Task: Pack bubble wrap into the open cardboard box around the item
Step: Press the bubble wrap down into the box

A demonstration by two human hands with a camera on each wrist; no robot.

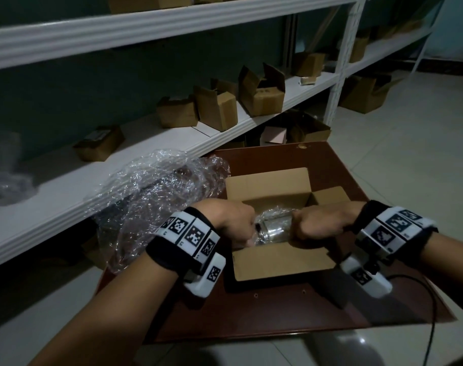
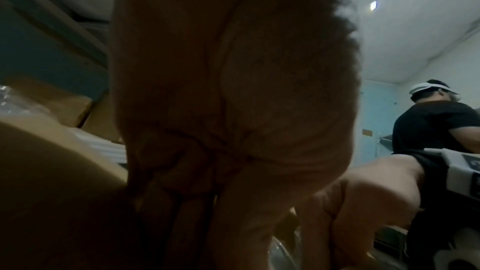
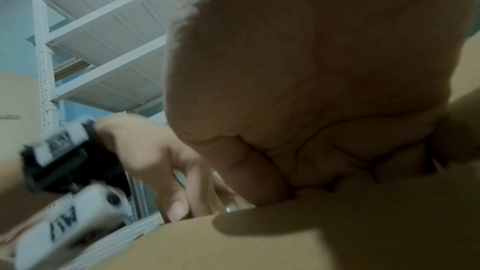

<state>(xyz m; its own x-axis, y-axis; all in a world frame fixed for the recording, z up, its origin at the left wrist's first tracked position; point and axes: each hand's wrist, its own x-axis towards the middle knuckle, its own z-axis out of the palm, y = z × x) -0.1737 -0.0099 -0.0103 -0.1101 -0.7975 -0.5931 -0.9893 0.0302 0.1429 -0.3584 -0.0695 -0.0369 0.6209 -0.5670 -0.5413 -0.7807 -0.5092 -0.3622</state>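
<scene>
Curling our left hand (image 1: 231,223) and right hand (image 1: 316,223) fingers around the wrapped glass item (image 1: 274,228), we hold it inside the open cardboard box (image 1: 267,184). Loose bubble wrap (image 1: 156,191) lies at ten o'clock, touching the box, on the brown board (image 1: 331,165).

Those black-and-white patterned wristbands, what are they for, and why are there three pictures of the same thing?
No robot here: a person wears cameras on the head and on both wrists. The head view looks down at a brown table bearing an open cardboard box. The left hand and right hand reach into it, around a clear item wrapped in bubble wrap; their fingers are hidden. A loose bubble wrap heap lies left of the box. The wrist views mostly show palms close up.
</scene>
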